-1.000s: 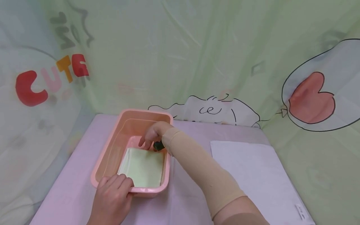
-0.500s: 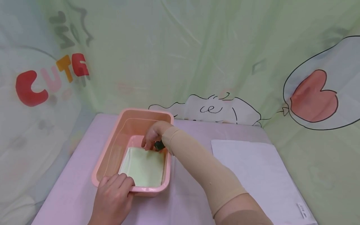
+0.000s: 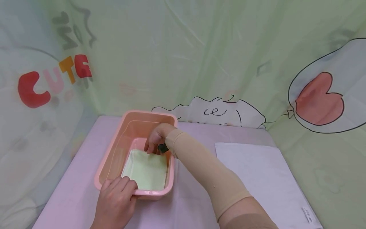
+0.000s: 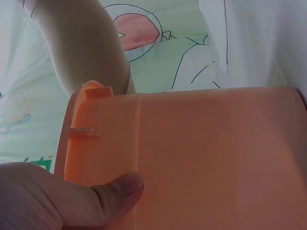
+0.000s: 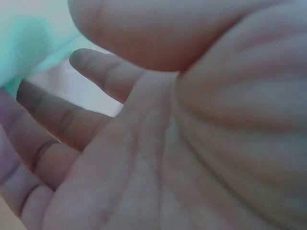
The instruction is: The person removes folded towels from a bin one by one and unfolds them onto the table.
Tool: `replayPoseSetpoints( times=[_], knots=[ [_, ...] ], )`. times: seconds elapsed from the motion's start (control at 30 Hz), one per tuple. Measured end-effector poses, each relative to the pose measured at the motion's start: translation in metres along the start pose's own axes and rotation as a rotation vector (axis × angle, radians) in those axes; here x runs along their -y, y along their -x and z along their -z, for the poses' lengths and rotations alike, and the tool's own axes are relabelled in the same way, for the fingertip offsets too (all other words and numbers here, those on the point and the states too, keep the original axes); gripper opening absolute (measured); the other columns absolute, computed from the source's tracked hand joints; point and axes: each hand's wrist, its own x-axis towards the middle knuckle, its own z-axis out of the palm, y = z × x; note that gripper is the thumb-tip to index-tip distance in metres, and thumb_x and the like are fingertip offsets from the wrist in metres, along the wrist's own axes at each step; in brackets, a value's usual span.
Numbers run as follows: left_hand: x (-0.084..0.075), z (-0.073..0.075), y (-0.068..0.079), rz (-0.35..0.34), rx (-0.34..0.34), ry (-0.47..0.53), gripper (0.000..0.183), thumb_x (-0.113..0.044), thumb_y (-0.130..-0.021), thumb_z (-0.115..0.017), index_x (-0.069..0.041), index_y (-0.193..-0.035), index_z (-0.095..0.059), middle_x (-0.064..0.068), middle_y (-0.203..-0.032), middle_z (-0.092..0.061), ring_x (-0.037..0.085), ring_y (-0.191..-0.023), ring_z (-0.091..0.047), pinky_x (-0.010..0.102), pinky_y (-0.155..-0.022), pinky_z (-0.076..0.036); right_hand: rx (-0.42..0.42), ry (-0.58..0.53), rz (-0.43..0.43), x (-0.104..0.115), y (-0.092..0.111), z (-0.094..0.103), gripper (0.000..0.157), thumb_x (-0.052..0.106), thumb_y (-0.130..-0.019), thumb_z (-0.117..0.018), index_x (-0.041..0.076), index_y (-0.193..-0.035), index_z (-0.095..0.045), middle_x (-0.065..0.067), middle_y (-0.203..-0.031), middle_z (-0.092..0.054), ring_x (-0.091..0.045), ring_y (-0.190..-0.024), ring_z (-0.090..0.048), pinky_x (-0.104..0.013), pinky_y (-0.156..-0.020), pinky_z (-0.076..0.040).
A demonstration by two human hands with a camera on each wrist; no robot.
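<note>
In the head view, my left hand (image 3: 115, 200) grips the near rim of a pink plastic basin (image 3: 100, 170). The left wrist view shows its thumb (image 4: 127, 184) pressed flat on the basin's outer wall. My right hand (image 3: 155, 139) reaches down into the basin, fingertips at the far edge of a folded pale green cloth (image 3: 146, 171) on the basin floor. In the right wrist view its fingers (image 5: 67, 117) are fairly straight, with blurred green cloth (image 5: 24, 43) by the fingertips. Whether the thumb touches the cloth cannot be seen.
A white folded sheet (image 3: 257, 181) with a small tag lies on the right of the pink-covered table (image 3: 191, 190). Printed curtains (image 3: 183, 57) stand close behind and at both sides. The basin's high walls surround the right hand.
My right fingers have shifted slightly right along the cloth's far edge and bend down a little more. The cloth's far edge has changed shape slightly. The left hand keeps its place on the rim.
</note>
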Motion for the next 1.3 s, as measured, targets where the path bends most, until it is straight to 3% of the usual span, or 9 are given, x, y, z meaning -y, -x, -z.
replayPoseSetpoints(
  times=[0.2, 0.43, 0.53, 0.67, 0.97, 1.13, 1.3],
  knots=[
    [0.001, -0.001, 0.000, -0.002, -0.007, 0.002, 0.019, -0.003, -0.075, -0.069, -0.017, -0.073, -0.057, -0.005, -0.068, -0.051, 0.017, -0.061, -0.051, 0.034, -0.067, -0.036, 0.021, -0.021, -0.032, 0.000, 0.002, -0.001, 0.033, 0.008, -0.094, -0.081, 0.014, -0.126, -0.075, -0.010, -0.110, -0.069, -0.025, -0.097, -0.064, -0.033, -0.096, -0.058],
    [0.001, -0.002, 0.001, -0.002, -0.014, -0.001, 0.017, -0.004, -0.076, -0.069, -0.017, -0.073, -0.057, -0.005, -0.067, -0.051, 0.017, -0.061, -0.052, 0.035, -0.067, -0.036, 0.050, 0.033, -0.045, 0.001, 0.000, -0.002, 0.051, 0.010, -0.092, -0.084, 0.015, -0.140, -0.067, -0.012, -0.122, -0.068, -0.025, -0.091, -0.061, -0.031, -0.092, -0.057],
    [0.001, -0.002, 0.002, 0.003, -0.008, 0.000, 0.019, -0.004, -0.076, -0.070, -0.017, -0.073, -0.058, -0.005, -0.067, -0.051, 0.017, -0.061, -0.052, 0.035, -0.067, -0.036, 0.031, 0.103, -0.046, 0.002, -0.001, -0.002, 0.063, 0.013, -0.090, -0.086, 0.016, -0.149, -0.061, -0.009, -0.135, -0.064, -0.025, -0.107, -0.058, -0.035, -0.107, -0.056],
    [0.001, -0.002, 0.002, 0.001, -0.010, -0.004, 0.019, -0.003, -0.075, -0.071, -0.017, -0.073, -0.058, -0.005, -0.067, -0.051, 0.016, -0.061, -0.052, 0.035, -0.067, -0.036, -0.009, 0.197, -0.055, 0.004, -0.002, 0.000, 0.070, 0.018, -0.089, -0.088, 0.018, -0.152, -0.058, -0.006, -0.146, -0.058, -0.025, -0.134, -0.049, -0.044, -0.125, -0.045],
    [0.000, -0.001, 0.000, 0.003, 0.005, -0.008, 0.023, -0.003, -0.073, -0.076, -0.017, -0.073, -0.059, -0.005, -0.067, -0.051, 0.016, -0.060, -0.051, 0.035, -0.067, -0.036, -0.131, 0.109, -0.084, 0.005, 0.002, 0.003, 0.061, 0.015, -0.083, -0.093, 0.026, -0.138, -0.070, -0.003, -0.140, -0.058, -0.026, -0.135, -0.049, -0.050, -0.123, -0.047],
    [0.000, -0.002, -0.001, -0.003, -0.004, -0.014, 0.019, -0.004, -0.074, -0.073, -0.016, -0.074, -0.058, -0.004, -0.067, -0.051, 0.017, -0.060, -0.051, 0.035, -0.067, -0.036, -0.162, 0.088, 0.002, 0.002, 0.007, 0.003, 0.039, 0.014, -0.084, -0.093, 0.023, -0.120, -0.079, -0.003, -0.131, -0.068, -0.025, -0.128, -0.058, -0.047, -0.117, -0.053],
    [0.000, -0.003, 0.002, -0.005, -0.020, -0.022, 0.016, 0.000, -0.073, -0.062, -0.016, -0.073, -0.058, -0.004, -0.066, -0.051, 0.017, -0.060, -0.050, 0.034, -0.064, -0.035, -0.143, 0.126, 0.138, -0.002, 0.008, 0.002, 0.026, 0.017, -0.085, -0.093, 0.020, -0.110, -0.083, -0.005, -0.116, -0.079, -0.024, -0.108, -0.072, -0.042, -0.096, -0.065]
  ],
)
